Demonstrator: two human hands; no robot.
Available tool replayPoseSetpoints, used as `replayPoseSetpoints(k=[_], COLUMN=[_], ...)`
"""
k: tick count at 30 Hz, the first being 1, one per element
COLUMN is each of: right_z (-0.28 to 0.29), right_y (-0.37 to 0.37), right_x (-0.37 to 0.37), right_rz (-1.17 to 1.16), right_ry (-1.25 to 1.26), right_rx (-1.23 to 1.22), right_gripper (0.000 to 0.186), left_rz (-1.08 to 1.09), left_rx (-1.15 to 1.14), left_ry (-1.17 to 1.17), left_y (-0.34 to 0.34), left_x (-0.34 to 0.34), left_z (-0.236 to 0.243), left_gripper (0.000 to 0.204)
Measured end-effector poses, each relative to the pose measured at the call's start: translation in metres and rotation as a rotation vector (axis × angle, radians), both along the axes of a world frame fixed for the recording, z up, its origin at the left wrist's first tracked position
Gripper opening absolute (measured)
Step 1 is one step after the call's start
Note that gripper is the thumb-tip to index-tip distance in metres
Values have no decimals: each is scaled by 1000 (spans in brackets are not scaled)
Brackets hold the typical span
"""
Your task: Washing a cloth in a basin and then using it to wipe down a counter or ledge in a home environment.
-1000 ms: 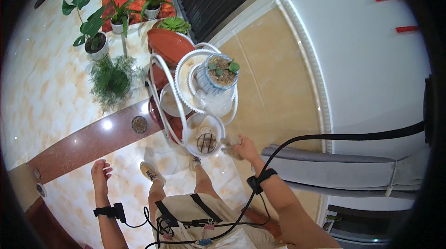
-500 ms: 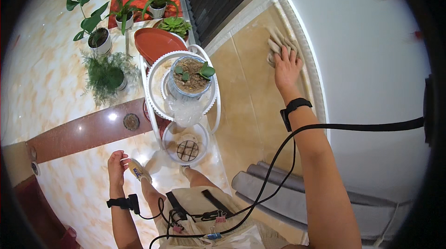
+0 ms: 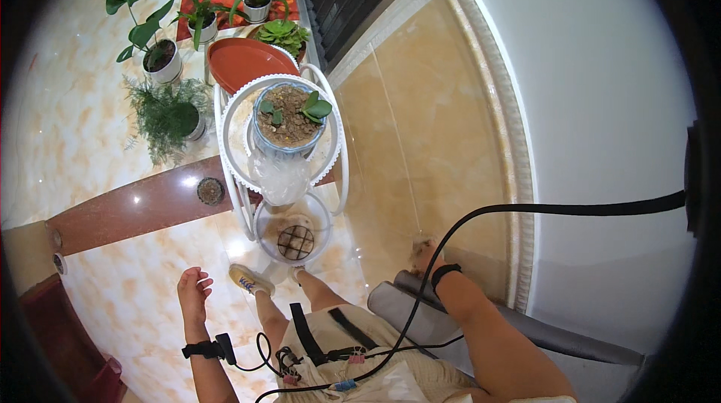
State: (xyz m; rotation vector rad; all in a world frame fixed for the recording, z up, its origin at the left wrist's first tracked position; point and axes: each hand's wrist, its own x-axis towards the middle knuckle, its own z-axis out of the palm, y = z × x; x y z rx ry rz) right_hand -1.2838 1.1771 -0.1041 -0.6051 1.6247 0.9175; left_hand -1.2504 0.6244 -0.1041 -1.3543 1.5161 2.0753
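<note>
Pressing a crumpled cloth (image 3: 420,244) against the tan wall (image 3: 420,140), the right hand (image 3: 425,255) grips it; the left hand (image 3: 193,292) hangs empty, fingers loose. Swinging left risks toppling the plant stand (image 3: 282,178) close beside.

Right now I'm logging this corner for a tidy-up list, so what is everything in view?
Plant stand: one, white, tiered, by the wall.
Succulent pot: one, pale, on the stand's top tier.
Saucer: one, terracotta, behind the stand.
Floor plants: several, green, in white pots at upper left.
Floor drain: one, dark, round, on the brown strip.
Cloth: one, beige, against the tan wall panel.
Cushion: one, grey, under the right arm.
Left hand: open, empty, over the floor.
Right hand: pressing the cloth to the wall.
</note>
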Motion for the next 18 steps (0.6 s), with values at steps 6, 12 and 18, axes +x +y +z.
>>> replayPoseSetpoints(k=[6, 12, 18], right_z=[0, 140, 187], right_y=[8, -74, -79], right_x=[-56, -267, -296], right_rz=[408, 213, 310], right_ry=[731, 1268, 1277], right_rx=[-234, -353, -356], right_gripper=[22, 31, 32], left_rz=[-4, 26, -15], left_rx=[26, 29, 19], left_ry=[21, 83, 137], left_y=[6, 6, 3], left_x=[-4, -14, -22], left_z=[-5, 9, 22], left_gripper=[18, 18, 19])
